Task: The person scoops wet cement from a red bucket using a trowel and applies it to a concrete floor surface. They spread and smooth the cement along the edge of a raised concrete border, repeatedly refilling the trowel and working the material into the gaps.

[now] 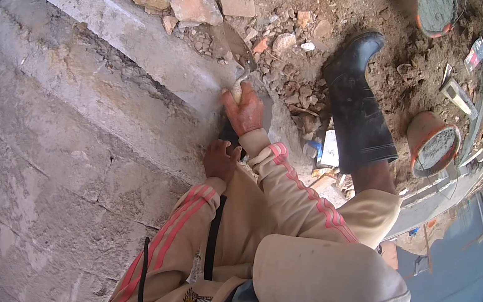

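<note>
R hand [244, 110] angled fwd-left, fingers wrapped round trowel [239, 51] handle; L hand [220, 160] just behind, curled, can't tell if holding.

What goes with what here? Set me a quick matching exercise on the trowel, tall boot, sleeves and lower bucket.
1. Trowel
2. Tall boot
3. Sleeves
4. Lower bucket

A. Pale with pink stripes
B. Filled with grey mix
C. Gripped in the right hand
D. Black

Pairs: 1-C, 2-D, 3-A, 4-B
</note>
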Action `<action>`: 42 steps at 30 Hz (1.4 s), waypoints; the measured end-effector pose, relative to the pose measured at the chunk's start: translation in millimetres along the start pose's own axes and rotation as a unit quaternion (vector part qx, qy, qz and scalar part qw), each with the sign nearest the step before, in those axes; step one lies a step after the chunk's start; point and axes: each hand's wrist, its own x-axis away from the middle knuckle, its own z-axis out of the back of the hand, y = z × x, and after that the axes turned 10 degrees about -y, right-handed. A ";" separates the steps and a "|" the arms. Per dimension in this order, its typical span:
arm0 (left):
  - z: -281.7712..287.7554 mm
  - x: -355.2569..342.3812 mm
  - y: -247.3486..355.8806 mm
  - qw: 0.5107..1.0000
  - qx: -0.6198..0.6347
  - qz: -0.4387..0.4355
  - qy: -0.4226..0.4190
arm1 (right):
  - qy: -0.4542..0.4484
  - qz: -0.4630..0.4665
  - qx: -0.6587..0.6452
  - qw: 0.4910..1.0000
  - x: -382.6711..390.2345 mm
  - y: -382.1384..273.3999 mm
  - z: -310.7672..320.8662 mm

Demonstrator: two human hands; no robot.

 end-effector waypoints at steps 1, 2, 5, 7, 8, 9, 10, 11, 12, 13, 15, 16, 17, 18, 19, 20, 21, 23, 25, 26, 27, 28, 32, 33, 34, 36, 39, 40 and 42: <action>-1.7 0.3 -0.6 1.000 0.007 0.003 0.005 | 0.008 0.011 0.015 1.000 -1.0 3.6 4.9; -3.4 -0.4 0.5 1.000 0.013 0.002 0.009 | 0.037 -0.017 -0.070 0.997 -4.5 19.4 7.5; -4.5 0.1 -2.7 1.000 0.018 -0.010 0.015 | 0.109 -0.124 -0.283 0.945 -22.5 81.3 9.9; -1.8 -1.9 -0.7 1.000 0.018 -0.015 0.008 | 0.146 -0.227 -0.366 0.891 -40.7 104.0 17.2; 0.1 -3.4 1.0 1.000 0.016 -0.020 0.002 | 0.123 -0.244 -0.335 0.902 -48.3 114.8 14.9; 1.2 -5.0 3.9 1.000 0.016 -0.025 0.005 | 0.103 -0.227 -0.320 0.914 -49.6 124.7 11.0; 1.2 -5.3 4.9 1.000 0.015 -0.025 0.008 | 0.079 -0.212 -0.305 0.925 -51.2 122.7 2.8; 0.9 -3.1 2.8 1.000 0.016 -0.017 0.017 | 0.045 -0.194 -0.289 0.936 -52.9 104.0 -3.2; 0.6 -4.3 0.5 1.000 0.011 -0.012 0.024 | 0.009 -0.219 -0.290 0.932 -49.0 87.0 -3.6; -3.0 -3.4 -1.4 1.000 0.006 -0.009 0.027 | -0.012 -0.217 -0.289 0.932 -42.4 76.6 -6.8; -2.4 1.6 -0.5 1.000 0.007 -0.006 0.009 | -0.043 -0.213 -0.284 0.934 -30.9 62.5 -7.3; 2.8 -1.8 1.5 1.000 0.012 -0.005 -0.004 | -0.070 -0.217 -0.282 0.932 -25.2 49.2 0.5; 5.6 -2.8 1.4 1.000 0.015 -0.002 -0.019 | -0.074 -0.201 -0.282 0.935 -18.0 38.3 4.5; 7.2 -5.3 2.7 1.000 0.015 0.000 -0.016 | -0.079 -0.185 -0.281 0.939 -11.6 27.9 7.6; 7.0 -5.4 3.4 1.000 0.014 0.002 -0.015 | -0.083 -0.170 -0.280 0.941 -3.7 15.4 11.5; 6.1 -4.7 3.2 1.000 0.014 0.006 -0.015 | -0.084 -0.183 -0.253 0.946 2.1 -8.4 18.9; 6.3 -3.4 1.7 0.999 0.020 0.017 -0.025 | -0.078 -0.158 -0.203 0.963 6.4 -11.1 14.8; 5.6 -7.1 0.2 0.998 0.033 0.027 -0.047 | -0.069 -0.111 -0.108 0.986 9.7 -25.8 23.0; 5.2 -6.7 0.7 0.998 0.035 0.031 -0.036 | -0.076 -0.070 -0.026 0.994 10.3 -35.5 36.7; 6.1 -6.0 0.2 0.998 0.035 0.032 -0.030 | -0.080 -0.049 0.010 0.995 7.8 -27.4 39.3; 7.9 -1.6 -1.3 0.999 0.030 0.033 -0.027 | -0.087 -0.028 0.046 0.995 5.3 -17.4 41.1; 8.4 -3.3 0.5 0.999 0.028 0.026 -0.023 | -0.019 -0.006 0.024 1.000 -3.0 -0.9 46.8; -2.6 -2.9 -11.8 0.999 0.030 -0.012 -0.003 | 0.208 -0.128 -0.165 0.956 -85.3 78.4 81.0; -4.8 -0.7 -12.7 1.000 0.027 -0.014 0.000 | 0.250 -0.185 -0.228 0.923 -114.5 93.5 93.6; -5.3 -1.8 -9.7 0.999 0.026 -0.023 -0.001 | 0.271 -0.193 -0.214 0.918 -151.2 142.3 112.8; -3.8 -6.9 -8.7 0.999 0.028 -0.021 0.004 | 0.261 -0.212 -0.230 0.913 -200.7 172.2 122.3; 1.0 -0.8 -8.0 0.999 0.027 -0.015 0.006 | 0.195 -0.228 -0.286 0.910 -211.3 134.5 128.7; -1.5 0.6 -10.2 0.999 0.027 -0.019 0.010 | 0.176 -0.213 -0.284 0.918 -203.8 124.7 125.9; -4.2 -3.9 -8.2 0.999 0.025 -0.033 0.013 | 0.171 -0.147 -0.298 0.928 -194.7 119.5 119.2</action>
